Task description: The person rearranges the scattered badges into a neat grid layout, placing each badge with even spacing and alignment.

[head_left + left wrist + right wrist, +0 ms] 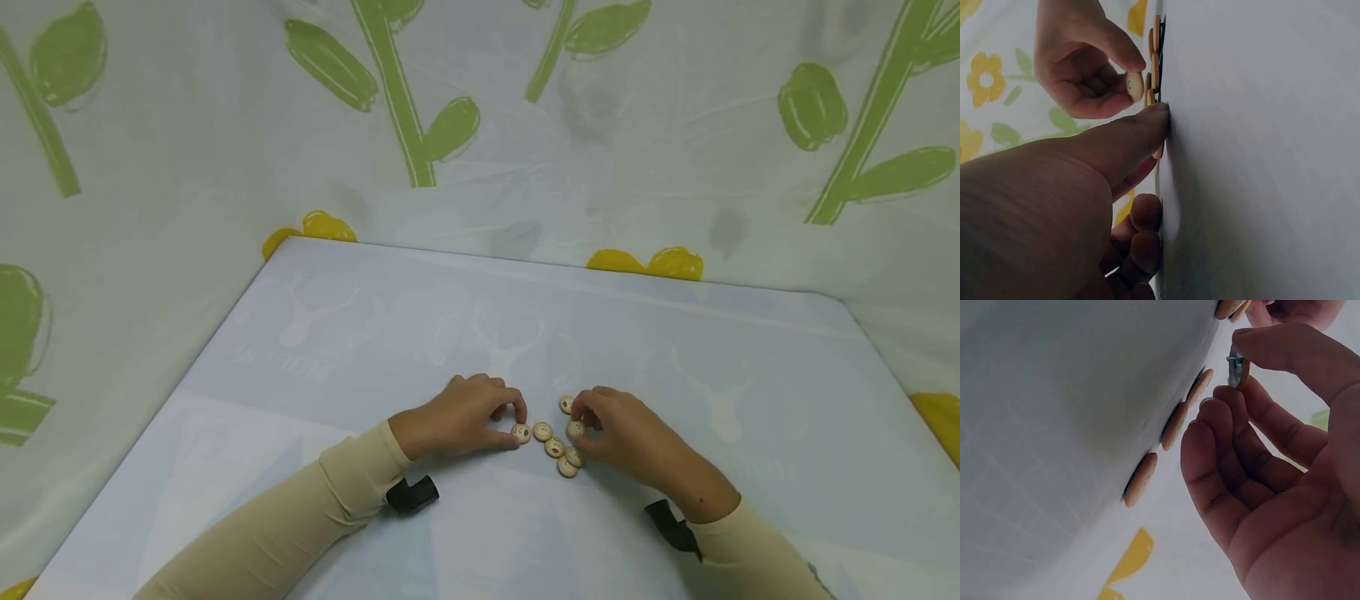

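Observation:
Several small round wooden badges with printed faces lie on the table, grouped between my two hands. My left hand (pixel 468 417) rests low over the table and pinches one wooden badge (pixel 521 432) by its edges between thumb and forefinger. On the other side, my right hand (pixel 626 433) holds another wooden badge (pixel 1239 370) between thumb and forefinger, raised off the surface. Its back carries a grey metal fitting. Just left of that hand are a loose badge (pixel 542 431), a second one (pixel 554 447) and an overlapping pair (pixel 567 467). One more badge (pixel 566 404) sits farther back.
A pale blue and white tabletop (pixel 360 333) with faint deer prints spreads around the hands. White curtain fabric (pixel 225 125) with green leaves and yellow flowers stands along its back and sides. Black wrist mounts (pixel 412 495) sit at both sleeves.

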The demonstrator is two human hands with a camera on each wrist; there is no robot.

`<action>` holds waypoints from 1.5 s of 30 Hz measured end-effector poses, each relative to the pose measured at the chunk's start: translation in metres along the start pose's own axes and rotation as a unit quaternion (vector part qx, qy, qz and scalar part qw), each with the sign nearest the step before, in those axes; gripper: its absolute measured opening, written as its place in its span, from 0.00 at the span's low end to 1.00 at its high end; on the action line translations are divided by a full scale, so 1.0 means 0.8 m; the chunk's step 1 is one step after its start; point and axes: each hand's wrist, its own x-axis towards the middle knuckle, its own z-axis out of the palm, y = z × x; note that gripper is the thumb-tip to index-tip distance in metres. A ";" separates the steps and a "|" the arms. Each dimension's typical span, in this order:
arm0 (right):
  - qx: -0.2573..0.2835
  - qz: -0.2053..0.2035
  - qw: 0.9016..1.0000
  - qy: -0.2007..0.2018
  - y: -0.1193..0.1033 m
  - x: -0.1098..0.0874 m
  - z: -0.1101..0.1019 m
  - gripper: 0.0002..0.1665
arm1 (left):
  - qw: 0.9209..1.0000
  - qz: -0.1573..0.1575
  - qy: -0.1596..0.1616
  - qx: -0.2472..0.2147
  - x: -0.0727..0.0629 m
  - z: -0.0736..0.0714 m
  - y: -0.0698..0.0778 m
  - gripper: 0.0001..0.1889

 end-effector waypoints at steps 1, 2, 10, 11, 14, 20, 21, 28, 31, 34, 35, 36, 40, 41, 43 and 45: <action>-0.001 0.006 1.000 -0.005 -0.001 0.001 0.000 0.10 | 1.000 0.000 0.000 0.001 0.000 0.000 0.000 0.11; -0.004 0.010 1.000 -0.009 -0.002 0.002 0.001 0.10 | 1.000 -0.001 -0.001 0.001 0.000 0.000 0.000 0.11; -0.020 0.002 1.000 -0.010 -0.005 0.002 0.003 0.10 | 1.000 -0.006 -0.007 -0.003 0.001 0.000 0.001 0.11; -0.022 -0.001 1.000 -0.010 -0.005 0.002 0.003 0.10 | 1.000 -0.006 -0.007 -0.003 0.001 0.000 0.001 0.11; -0.026 -0.007 1.000 -0.008 -0.004 0.003 0.004 0.09 | 1.000 -0.007 -0.006 -0.001 0.000 0.000 0.001 0.11; -0.034 -0.019 0.999 -0.006 -0.002 0.004 0.005 0.08 | 1.000 -0.006 -0.003 0.002 0.000 0.001 -0.001 0.11; -0.034 -0.021 0.999 -0.006 -0.001 0.005 0.006 0.08 | 1.000 -0.006 -0.002 0.001 0.000 0.001 -0.001 0.11; -0.034 -0.035 0.999 -0.002 0.002 0.005 0.007 0.09 | 1.000 -0.005 -0.002 -0.005 0.000 0.001 -0.001 0.11; -0.036 -0.037 0.999 0.003 0.002 0.005 0.008 0.09 | 1.000 -0.005 -0.002 -0.005 0.000 0.001 -0.001 0.11; -0.038 -0.035 0.999 0.004 0.002 0.006 0.008 0.08 | 1.000 -0.005 -0.002 -0.007 0.001 0.000 0.000 0.11; -0.037 -0.034 0.999 0.003 0.001 0.006 0.008 0.07 | 1.000 -0.004 -0.001 -0.007 0.001 0.000 0.000 0.11; -0.037 -0.033 0.999 0.002 0.001 0.006 0.008 0.07 | 1.000 -0.005 -0.002 -0.007 0.001 -0.001 0.001 0.11; -0.035 -0.027 0.999 -0.004 -0.001 0.007 0.008 0.07 | 1.000 -0.004 -0.001 -0.007 0.000 -0.002 0.001 0.11; -0.035 -0.027 0.999 -0.004 -0.001 0.006 0.008 0.07 | 1.000 -0.005 -0.002 -0.008 0.000 -0.002 0.001 0.11; -0.035 -0.029 0.999 -0.002 -0.001 0.007 0.008 0.07 | 1.000 -0.005 -0.002 -0.008 0.000 -0.002 0.001 0.11; -0.036 -0.032 0.999 0.000 0.000 0.007 0.009 0.07 | 1.000 -0.005 -0.001 -0.008 0.000 -0.002 0.001 0.11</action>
